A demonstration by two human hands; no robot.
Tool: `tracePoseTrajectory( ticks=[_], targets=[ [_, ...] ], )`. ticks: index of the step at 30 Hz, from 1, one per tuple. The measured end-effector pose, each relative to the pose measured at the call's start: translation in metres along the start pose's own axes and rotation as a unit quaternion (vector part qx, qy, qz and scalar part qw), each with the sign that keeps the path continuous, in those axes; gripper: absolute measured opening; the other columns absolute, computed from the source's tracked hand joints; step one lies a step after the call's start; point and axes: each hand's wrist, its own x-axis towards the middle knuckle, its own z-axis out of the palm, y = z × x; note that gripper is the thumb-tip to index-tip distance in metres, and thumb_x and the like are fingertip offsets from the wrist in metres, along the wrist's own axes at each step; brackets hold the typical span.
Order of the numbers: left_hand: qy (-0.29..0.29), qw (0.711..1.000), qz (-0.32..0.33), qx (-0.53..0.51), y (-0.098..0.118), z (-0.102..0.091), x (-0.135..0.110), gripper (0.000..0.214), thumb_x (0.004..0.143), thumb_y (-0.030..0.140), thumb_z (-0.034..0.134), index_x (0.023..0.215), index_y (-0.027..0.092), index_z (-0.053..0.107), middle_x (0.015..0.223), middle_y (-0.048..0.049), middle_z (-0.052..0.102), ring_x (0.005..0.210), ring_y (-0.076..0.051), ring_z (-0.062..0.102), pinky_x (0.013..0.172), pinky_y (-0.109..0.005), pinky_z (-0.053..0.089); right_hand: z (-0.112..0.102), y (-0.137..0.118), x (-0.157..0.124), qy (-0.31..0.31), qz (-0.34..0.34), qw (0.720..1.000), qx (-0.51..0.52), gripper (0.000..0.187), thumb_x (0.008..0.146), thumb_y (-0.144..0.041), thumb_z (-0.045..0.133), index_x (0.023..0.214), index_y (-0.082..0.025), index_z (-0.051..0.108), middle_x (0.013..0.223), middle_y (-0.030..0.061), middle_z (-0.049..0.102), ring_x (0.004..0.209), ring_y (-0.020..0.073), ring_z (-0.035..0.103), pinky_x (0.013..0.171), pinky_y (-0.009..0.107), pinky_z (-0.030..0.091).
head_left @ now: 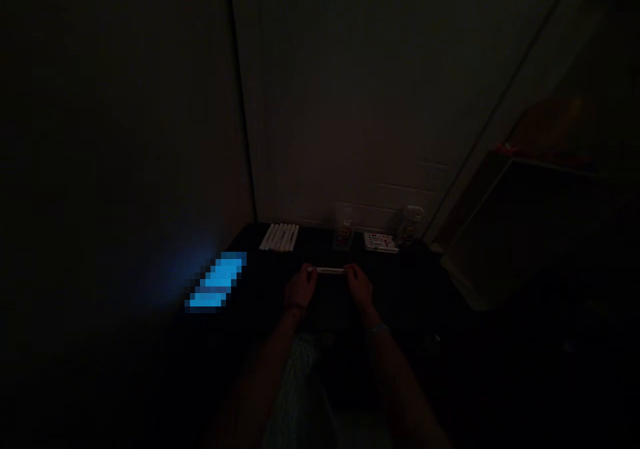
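The left hand [301, 290] and right hand [360, 289] each pinch an end of a white pen [331, 271], held crosswise between their fingers; a loose pinch in this gloom could drop it. Beyond the fingers, leftward, lie white markers [280, 237].

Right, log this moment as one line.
white pen-like stick: held crosswise | left hand: at left end | right hand: at right end | beyond: row of white sticks | light: dim
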Motion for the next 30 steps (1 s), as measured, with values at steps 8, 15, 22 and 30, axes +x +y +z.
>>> tracePoseTrajectory(
  ticks=[8,15,22,30],
  targets=[
    [0.006,1.000,0.006,-0.004,-0.002,0.002,0.000,0.040,0.080,0.052,0.025,0.098,0.025,0.047,0.084,-0.0019,0.061,0.075,-0.014,0.056,0.058,-0.021,0.032,0.002,0.003,0.003,0.008,0.011,1.000,0.003,0.033,0.082,-0.039,0.025,0.094,-0.030,0.054,0.090,-0.0047,0.057,0.082,0.0119,0.051,0.071,0.021,0.036],
    [-0.003,1.000,0.019,-0.011,-0.004,0.003,0.001,0.043,0.076,0.056,0.028,0.099,0.025,0.046,0.082,-0.0006,0.061,0.073,-0.013,0.056,0.056,-0.020,0.032,0.001,0.006,0.004,0.016,-0.004,0.999,0.038,0.035,0.083,-0.038,0.020,0.095,-0.031,0.052,0.091,-0.0069,0.057,0.082,0.0108,0.051,0.072,0.021,0.036],
    [0.031,0.999,0.024,-0.035,-0.009,0.009,0.005,0.040,0.082,0.049,0.019,0.104,0.026,0.043,0.091,-0.0032,0.060,0.079,-0.015,0.056,0.061,-0.023,0.034,0.003,0.008,0.005,0.014,0.021,1.000,0.012,0.036,0.081,-0.046,0.025,0.105,-0.031,0.047,0.087,-0.0044,0.057,0.078,0.0120,0.052,0.069,0.022,0.036],
    [0.034,0.998,-0.022,-0.055,-0.007,0.007,0.008,0.039,0.082,0.047,0.024,0.105,0.022,0.043,0.094,-0.0052,0.060,0.083,-0.015,0.056,0.065,-0.022,0.036,0.003,0.007,0.005,0.006,-0.004,0.999,0.043,0.033,0.080,-0.047,0.029,0.094,-0.031,0.054,0.088,-0.0058,0.057,0.079,0.0119,0.051,0.069,0.021,0.036]
  ],
)
